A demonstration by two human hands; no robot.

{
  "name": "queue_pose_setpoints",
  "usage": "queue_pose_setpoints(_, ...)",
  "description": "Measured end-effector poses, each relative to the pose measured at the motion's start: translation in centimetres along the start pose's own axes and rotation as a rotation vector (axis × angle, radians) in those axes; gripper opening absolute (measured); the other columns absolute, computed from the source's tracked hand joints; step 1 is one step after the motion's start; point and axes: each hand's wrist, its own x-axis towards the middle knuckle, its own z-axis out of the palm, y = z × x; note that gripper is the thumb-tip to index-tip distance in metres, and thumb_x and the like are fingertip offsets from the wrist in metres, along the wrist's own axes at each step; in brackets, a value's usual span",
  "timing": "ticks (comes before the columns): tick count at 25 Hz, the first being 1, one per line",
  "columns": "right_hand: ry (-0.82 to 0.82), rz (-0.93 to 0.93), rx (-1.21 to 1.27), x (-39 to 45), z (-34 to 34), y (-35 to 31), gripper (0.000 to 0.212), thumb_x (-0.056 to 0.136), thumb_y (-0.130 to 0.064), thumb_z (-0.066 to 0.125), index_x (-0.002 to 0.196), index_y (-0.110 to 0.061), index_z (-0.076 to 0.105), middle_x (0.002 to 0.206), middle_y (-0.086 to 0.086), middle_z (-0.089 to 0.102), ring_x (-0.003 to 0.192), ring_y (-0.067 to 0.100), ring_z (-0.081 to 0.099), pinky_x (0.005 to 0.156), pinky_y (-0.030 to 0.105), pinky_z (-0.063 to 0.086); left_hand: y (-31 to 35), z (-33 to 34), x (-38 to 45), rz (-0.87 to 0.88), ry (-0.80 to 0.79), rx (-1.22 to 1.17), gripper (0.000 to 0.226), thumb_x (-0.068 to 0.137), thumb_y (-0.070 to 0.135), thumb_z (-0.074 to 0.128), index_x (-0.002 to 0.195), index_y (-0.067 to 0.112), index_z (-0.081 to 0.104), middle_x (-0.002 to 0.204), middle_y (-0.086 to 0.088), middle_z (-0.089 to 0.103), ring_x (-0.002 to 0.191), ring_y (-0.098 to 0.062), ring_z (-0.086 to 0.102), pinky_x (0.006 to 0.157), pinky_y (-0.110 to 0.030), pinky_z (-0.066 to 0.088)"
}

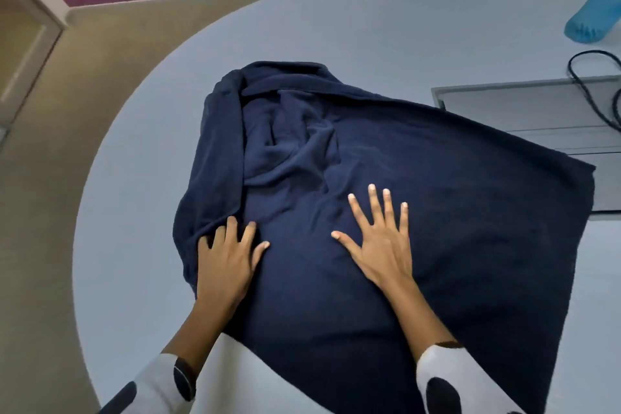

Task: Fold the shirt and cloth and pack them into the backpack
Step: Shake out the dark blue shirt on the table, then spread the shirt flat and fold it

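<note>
A dark navy cloth [437, 212] lies spread over the rounded grey table [369, 27], flat on the right and bunched into folds at its far left. My left hand [225, 262] rests on the cloth's left edge, fingers slightly bent into a fold there. To its right, my right hand [379, 242] presses flat on the cloth's middle with its fingers spread and straight. No shirt or backpack is in view.
A grey panel [524, 107] is set into the table at the right, partly under the cloth, with a black cable [591, 84] looping over it. A blue bottle [594, 7] lies at the far right. The table's curved edge drops to beige floor [50, 178] on the left.
</note>
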Motion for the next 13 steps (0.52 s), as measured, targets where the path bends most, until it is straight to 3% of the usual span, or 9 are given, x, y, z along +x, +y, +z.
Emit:
queue_pose_setpoints(4, 0.021, 0.068, -0.073, -1.9, -0.2, 2.6, 0.079, 0.086, -0.075, 0.013, 0.151, -0.031, 0.019, 0.161, 0.003, 0.008, 0.148, 0.024, 0.006, 0.118, 0.053, 0.009, -4.9, 0.3, -3.0, -0.056, 0.004, 0.105, 0.056, 0.094, 0.042, 0.025, 0.12, 0.009, 0.063, 0.101, -0.016, 0.058, 0.08, -0.035, 0.053, 0.063, -0.045, 0.033)
queue_pose_setpoints(8, -0.008, 0.036, -0.111, -3.0, -0.7, 4.6, 0.078, 0.086, -0.075, 0.012, 0.151, -0.032, 0.018, 0.161, 0.002, 0.007, 0.148, 0.023, 0.007, 0.118, 0.052, 0.009, -4.5, -0.8, -5.7, -0.201, -0.013, 0.03, 0.059, 0.088, 0.05, 0.033, 0.115, 0.009, 0.066, 0.096, -0.015, 0.059, 0.076, -0.035, 0.05, 0.059, -0.043, 0.033)
queue_pose_setpoints(11, -0.022, 0.05, -0.105, -3.1, -1.3, 5.1, 0.075, 0.086, -0.074, 0.017, 0.149, -0.032, 0.025, 0.16, 0.002, 0.013, 0.147, 0.022, 0.009, 0.117, 0.051, 0.009, -2.9, -1.9, -7.6, -0.205, -0.036, -0.014, 0.058, 0.085, 0.054, 0.033, 0.078, 0.006, 0.066, 0.08, -0.014, 0.056, 0.071, -0.034, 0.049, 0.062, -0.045, 0.03)
queue_pose_setpoints(13, 0.046, 0.156, 0.007, -1.7, -2.1, 3.1, 0.072, 0.088, -0.069, 0.026, 0.137, -0.022, 0.048, 0.153, 0.01, 0.032, 0.143, 0.029, 0.024, 0.113, 0.055, 0.017, -2.6, -2.4, -6.4, -0.169, 0.048, -0.054, 0.055, 0.086, 0.049, 0.034, 0.06, 0.008, 0.06, 0.076, -0.012, 0.053, 0.073, -0.033, 0.048, 0.064, -0.044, 0.029)
